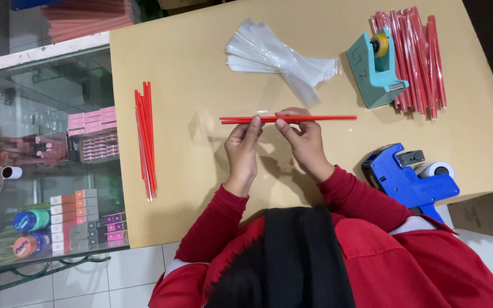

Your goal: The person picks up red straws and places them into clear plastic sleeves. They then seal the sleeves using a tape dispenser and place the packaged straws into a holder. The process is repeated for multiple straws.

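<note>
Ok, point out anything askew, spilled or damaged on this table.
Nothing looks spilled or damaged. The clear sleeves lie fanned in a loose heap, and the tape dispenser sits on top of the wrapped red sticks. Both hands hold red sticks level.

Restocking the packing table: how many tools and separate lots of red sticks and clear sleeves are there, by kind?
Teal tape dispenser: 1
Blue price-label gun: 1
Clear plastic sleeve pile: 1
Red stick lots: 3 (held, left, wrapped)
Total: 6

We see an evenly bright, sharp view; soft shadows fall beneath the hands on the table [189, 188], and the glass cabinet [41, 114] reflects faintly.
</note>
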